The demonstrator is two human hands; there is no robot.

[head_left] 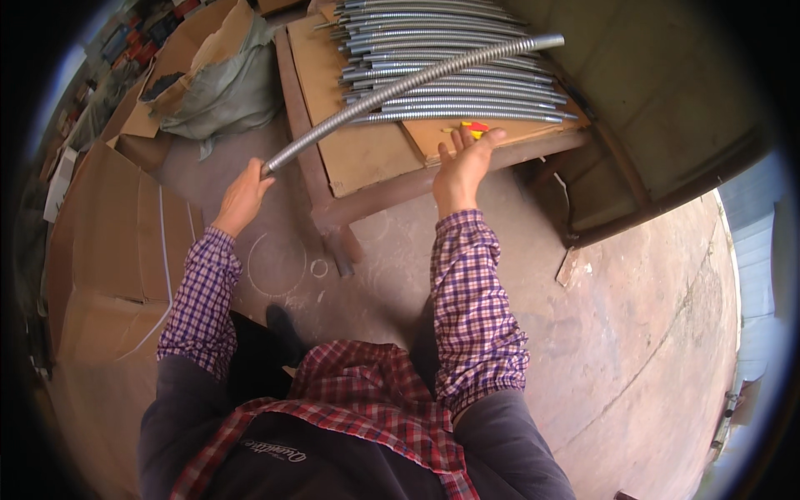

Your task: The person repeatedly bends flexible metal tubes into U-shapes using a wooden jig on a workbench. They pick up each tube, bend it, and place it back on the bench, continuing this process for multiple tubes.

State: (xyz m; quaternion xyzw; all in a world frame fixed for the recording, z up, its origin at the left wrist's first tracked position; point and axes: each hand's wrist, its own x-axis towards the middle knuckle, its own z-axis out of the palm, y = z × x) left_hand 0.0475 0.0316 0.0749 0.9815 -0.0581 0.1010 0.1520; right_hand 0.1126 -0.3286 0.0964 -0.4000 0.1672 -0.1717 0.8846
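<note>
A ribbed flexible metal hose [400,86] slants up and to the right above the table. My left hand [242,200] is closed around its lower end, while its far end with a smooth metal sleeve is unsupported. My right hand [465,171] is open at the table's front edge, fingers apart, below the hose and not touching it. Just beyond those fingers is a small red and yellow thing [477,128]; its kind and whether I touch it cannot be made out. Several similar hoses [467,107] lie side by side behind it.
Cardboard sheets [358,161] cover the metal-framed table [383,198]. A large carton [117,242] stands at the left, with an open box [200,46] and a grey-green sack [225,108] beyond. A dark framed panel [667,100] adjoins the table's right side.
</note>
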